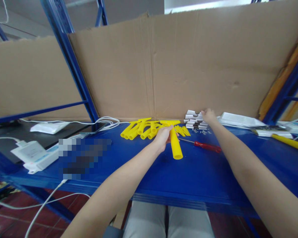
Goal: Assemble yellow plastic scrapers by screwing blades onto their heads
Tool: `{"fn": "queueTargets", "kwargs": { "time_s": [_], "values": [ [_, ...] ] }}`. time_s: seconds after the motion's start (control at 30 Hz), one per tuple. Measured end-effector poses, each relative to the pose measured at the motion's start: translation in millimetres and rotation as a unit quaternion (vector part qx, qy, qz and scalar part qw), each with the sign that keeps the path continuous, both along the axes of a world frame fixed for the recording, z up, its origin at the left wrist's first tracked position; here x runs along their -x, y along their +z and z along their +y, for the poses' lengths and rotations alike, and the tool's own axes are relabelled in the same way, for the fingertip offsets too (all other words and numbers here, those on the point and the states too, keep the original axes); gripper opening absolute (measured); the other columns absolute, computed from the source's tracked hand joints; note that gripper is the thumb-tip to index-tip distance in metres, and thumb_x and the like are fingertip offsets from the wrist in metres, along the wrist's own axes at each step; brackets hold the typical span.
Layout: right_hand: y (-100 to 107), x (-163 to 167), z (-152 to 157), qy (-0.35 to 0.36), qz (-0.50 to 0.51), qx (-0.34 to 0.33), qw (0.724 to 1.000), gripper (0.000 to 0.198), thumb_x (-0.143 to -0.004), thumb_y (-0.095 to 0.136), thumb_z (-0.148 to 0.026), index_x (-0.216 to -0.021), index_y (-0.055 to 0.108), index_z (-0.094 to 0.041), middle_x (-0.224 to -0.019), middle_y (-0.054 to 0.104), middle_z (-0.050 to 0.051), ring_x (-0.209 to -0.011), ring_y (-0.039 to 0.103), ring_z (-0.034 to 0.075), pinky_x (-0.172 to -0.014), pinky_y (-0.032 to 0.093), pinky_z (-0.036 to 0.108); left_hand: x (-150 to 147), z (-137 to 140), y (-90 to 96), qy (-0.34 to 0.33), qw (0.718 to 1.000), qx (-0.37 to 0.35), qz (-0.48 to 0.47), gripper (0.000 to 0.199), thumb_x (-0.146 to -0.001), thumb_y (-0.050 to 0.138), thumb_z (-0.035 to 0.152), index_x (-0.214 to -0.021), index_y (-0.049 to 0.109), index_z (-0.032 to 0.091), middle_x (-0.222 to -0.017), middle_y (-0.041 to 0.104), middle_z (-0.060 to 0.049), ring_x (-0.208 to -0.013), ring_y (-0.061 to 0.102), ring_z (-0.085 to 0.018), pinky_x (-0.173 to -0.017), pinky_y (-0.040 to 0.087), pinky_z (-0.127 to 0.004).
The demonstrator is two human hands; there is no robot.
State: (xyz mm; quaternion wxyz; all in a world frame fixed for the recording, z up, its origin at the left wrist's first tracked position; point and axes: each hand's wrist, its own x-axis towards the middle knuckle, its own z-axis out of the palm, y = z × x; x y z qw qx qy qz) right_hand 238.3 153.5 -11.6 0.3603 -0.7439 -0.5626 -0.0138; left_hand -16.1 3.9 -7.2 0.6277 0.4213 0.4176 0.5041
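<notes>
My left hand point(162, 138) is wrapped round a yellow plastic handle point(176, 147), a hollow tube with a wide flat head; its open round end points toward me. Farther back, my right hand point(209, 115) has its fingers drawn together at the right end of a stack of flat white pieces with dark half-round marks point(194, 119). What its fingertips hold, if anything, is too small to make out. Just right of the left hand lie several small yellow wedge-shaped pieces point(183, 130). Several small screws point(204, 131) are scattered in front of the white stack.
More yellow handles point(139, 129) lie piled left of my left hand. A red-handled screwdriver point(207, 146) rests between my arms. A white power strip point(43, 158) with cables is at the left. Cardboard point(188, 59) stands behind the blue shelf point(159, 178). White packets point(239, 119) lie right.
</notes>
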Motion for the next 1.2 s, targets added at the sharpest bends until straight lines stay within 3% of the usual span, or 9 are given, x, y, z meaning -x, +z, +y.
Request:
{"fn": "queueTargets", "kwargs": {
  "time_s": [0.13,0.27,0.33,0.4,0.47,0.57,0.73,0.97,1.2],
  "values": [
    [4.2,6.9,-14.3,-0.026,-0.023,0.0,0.999,0.037,-0.093,0.037,-0.028,-0.119,0.05,-0.006,-0.127,0.049,0.026,-0.114,0.053,0.033,-0.092,0.04,0.042,0.6,0.3,2.4,0.007,1.0,0.007,0.001,0.019,-0.092,0.042,0.022,-0.096,0.058,0.012,-0.052,0.058,-0.001,-0.043,0.053,-0.014,-0.052,0.048,-0.028],
    [14.3,19.5,-39.6,-0.061,-0.117,-0.045,0.99,0.04,-0.092,0.036,-0.027,-0.12,0.051,-0.003,-0.123,0.053,0.028,-0.116,0.053,0.036,-0.09,0.041,0.043,1.8,2.3,3.5,0.022,1.0,0.01,0.001,0.017,-0.092,0.043,0.021,-0.093,0.057,0.011,-0.052,0.058,-0.002,-0.042,0.053,-0.014,-0.052,0.048,-0.027],
    [18.1,28.0,-52.6,-0.036,-0.157,-0.025,0.987,0.038,-0.091,0.035,-0.023,-0.117,0.056,-0.004,-0.116,0.06,0.026,-0.111,0.057,0.034,-0.086,0.044,0.04,2.7,3.4,3.4,0.027,1.0,0.007,-0.003,0.015,-0.092,0.044,0.021,-0.091,0.056,0.011,-0.052,0.058,-0.001,-0.042,0.053,-0.014,-0.05,0.047,-0.026],
    [19.0,37.5,-64.3,0.02,-0.195,0.041,0.98,0.038,-0.09,0.034,-0.021,-0.111,0.062,-0.007,-0.108,0.066,0.023,-0.103,0.062,0.03,-0.081,0.046,0.035,3.7,4.1,3.3,0.03,1.0,0.004,-0.003,0.016,-0.092,0.043,0.021,-0.09,0.057,0.012,-0.052,0.057,-0.001,-0.042,0.053,-0.014,-0.05,0.047,-0.026],
    [16.5,47.6,-74.5,0.089,-0.24,0.113,0.96,0.037,-0.089,0.036,-0.022,-0.104,0.068,-0.01,-0.102,0.07,0.019,-0.096,0.065,0.027,-0.077,0.047,0.031,4.5,4.5,3.5,0.034,0.999,0.002,-0.001,0.017,-0.092,0.043,0.021,-0.089,0.057,0.012,-0.052,0.058,-0.001,-0.043,0.054,-0.014,-0.052,0.048,-0.027],
    [10.0,62.5,-87.4,0.164,-0.267,0.159,0.936,0.035,-0.089,0.041,-0.026,-0.094,0.072,-0.011,-0.097,0.073,0.015,-0.089,0.067,0.024,-0.074,0.046,0.027,5.5,5.6,4.1,0.052,0.999,0.004,0.0,0.016,-0.091,0.045,0.022,-0.092,0.059,0.013,-0.053,0.059,-0.003,-0.049,0.057,-0.017,-0.057,0.049,-0.029],
    [1.8,81.4,-99.7,0.213,-0.276,0.185,0.919,0.036,-0.09,0.041,-0.025,-0.098,0.073,-0.011,-0.098,0.073,0.014,-0.085,0.068,0.022,-0.072,0.046,0.025,7.7,10.2,4.2,0.068,0.998,-0.007,0.006,0.015,-0.091,0.046,0.021,-0.093,0.059,0.014,-0.059,0.064,-0.005,-0.056,0.062,-0.018,-0.061,0.051,-0.03],
    [-6.5,91.4,-96.5,0.231,-0.278,0.194,0.912,0.036,-0.091,0.042,-0.027,-0.109,0.07,-0.014,-0.113,0.07,0.013,-0.1,0.065,0.024,-0.082,0.045,0.025,13.3,18.5,4.2,0.103,0.995,-0.011,0.015,0.017,-0.091,0.045,0.019,-0.098,0.059,0.012,-0.059,0.063,-0.004,-0.055,0.063,-0.018,-0.06,0.052,-0.029],
    [-7.3,94.0,-97.1,0.243,-0.262,0.196,0.913,0.037,-0.092,0.041,-0.027,-0.113,0.068,-0.012,-0.116,0.068,0.014,-0.102,0.064,0.024,-0.084,0.045,0.026,23.2,25.9,1.0,0.084,0.996,0.01,0.011,0.026,-0.095,0.038,0.023,-0.107,0.056,0.011,-0.067,0.067,-0.007,-0.05,0.061,-0.016,-0.058,0.052,-0.029]
  ]
}}
